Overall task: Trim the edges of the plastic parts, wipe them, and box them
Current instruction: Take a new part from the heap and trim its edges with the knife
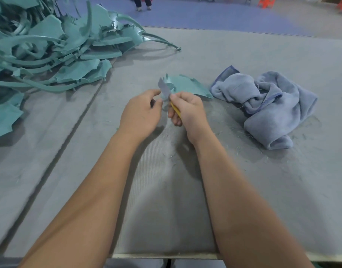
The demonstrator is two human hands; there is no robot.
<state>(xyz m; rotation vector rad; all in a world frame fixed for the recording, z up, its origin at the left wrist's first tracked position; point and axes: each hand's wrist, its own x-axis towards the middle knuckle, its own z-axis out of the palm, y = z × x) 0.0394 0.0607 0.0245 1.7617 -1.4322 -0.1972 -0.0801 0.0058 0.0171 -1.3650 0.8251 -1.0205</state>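
A teal plastic part [187,86] lies on the grey table just beyond my hands. My right hand [187,111] grips a yellow-handled knife [175,110] whose grey blade [164,88] sticks up in front of the part. My left hand [141,113] is beside it with thumb and fingers curled toward the blade's base; whether they pinch the part's near edge is hidden. A crumpled blue-grey cloth [266,105] sits to the right of the part.
A big heap of teal plastic parts and curved strips [50,47] fills the table's far left. The grey padded table [166,190] has a seam running diagonally at left and fine shavings near the cloth. A person's legs [142,2] stand far behind.
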